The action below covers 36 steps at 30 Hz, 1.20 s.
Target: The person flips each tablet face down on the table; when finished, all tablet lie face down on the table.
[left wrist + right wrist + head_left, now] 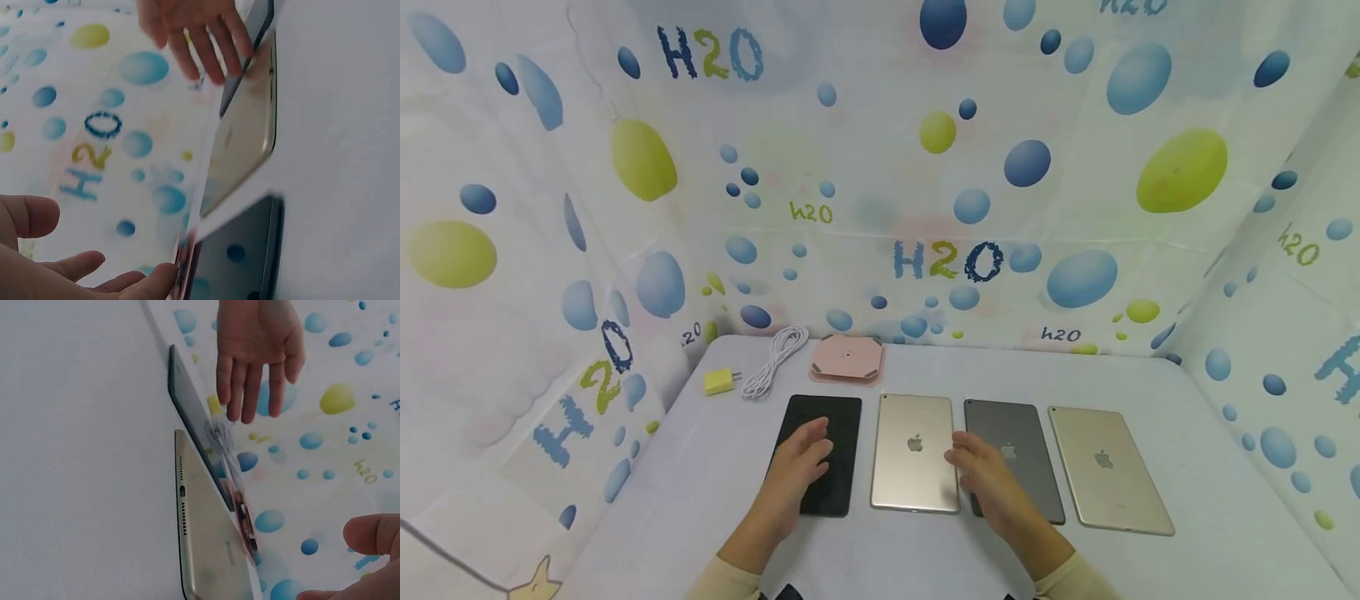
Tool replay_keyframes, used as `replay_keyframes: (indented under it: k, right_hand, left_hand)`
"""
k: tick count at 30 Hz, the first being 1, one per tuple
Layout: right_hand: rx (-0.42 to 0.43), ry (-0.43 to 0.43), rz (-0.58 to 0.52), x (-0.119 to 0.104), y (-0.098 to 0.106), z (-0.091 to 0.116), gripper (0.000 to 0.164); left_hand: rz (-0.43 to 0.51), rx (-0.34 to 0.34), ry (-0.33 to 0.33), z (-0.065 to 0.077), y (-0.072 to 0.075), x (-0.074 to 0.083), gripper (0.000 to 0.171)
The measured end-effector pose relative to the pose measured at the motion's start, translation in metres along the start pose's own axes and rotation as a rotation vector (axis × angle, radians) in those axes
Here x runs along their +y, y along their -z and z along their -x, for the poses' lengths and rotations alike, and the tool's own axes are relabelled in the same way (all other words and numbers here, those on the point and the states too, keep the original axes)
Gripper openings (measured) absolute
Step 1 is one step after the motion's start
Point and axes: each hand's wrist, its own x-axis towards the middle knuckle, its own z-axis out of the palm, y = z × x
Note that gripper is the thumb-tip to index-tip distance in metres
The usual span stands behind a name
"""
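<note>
My left hand [795, 468] hovers over a black tablet [840, 458] that lies screen up at the left of a row. Its fingers are relaxed and hold nothing. Over the dark grey tablet [1033, 467] is my right hand [988, 479], fingertips near the right edge of a gold tablet [913, 475]. That hand holds nothing either; in the left wrist view the right hand [200, 31] shows its fingers spread and straight. A second gold tablet [1112, 483] lies at the right end, back up. The right wrist view shows the left hand [259, 362] with extended fingers.
Behind the row sit a pink square device [847, 358] with dark corners, a coiled white cable [775, 360] and a yellow plug adapter [720, 382]. Printed curtains [865, 167] surround the white table [1172, 433] at the back and sides.
</note>
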Motion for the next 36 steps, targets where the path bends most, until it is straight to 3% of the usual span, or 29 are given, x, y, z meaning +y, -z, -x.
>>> replay_keyframes:
  k: [3, 6, 12, 22, 36]
  right_hand:
    - [0.004, 0.046, -0.022, 0.0, -0.003, 0.0, 0.066]
    - [-0.046, 0.073, -0.102, -0.001, -0.01, -0.001, 0.065]
    - [-0.17, -0.029, -0.218, -0.007, -0.042, -0.004, 0.067]
    - [-0.235, -0.139, -0.33, -0.005, -0.092, -0.013, 0.064]
    - [-0.216, -0.23, -0.387, 0.001, -0.107, -0.021, 0.064]
  left_hand:
    - [0.011, 0.04, 0.029, -0.001, 0.025, 0.0, 0.056]
    - [-0.004, 0.084, 0.043, -0.003, 0.047, 0.0, 0.056]
    - [-0.103, 0.156, 0.117, -0.004, 0.073, -0.005, 0.057]
    - [-0.108, 0.147, 0.173, -0.003, 0.076, -0.014, 0.061]
    - [-0.14, 0.124, 0.156, -0.005, 0.072, -0.017, 0.062]
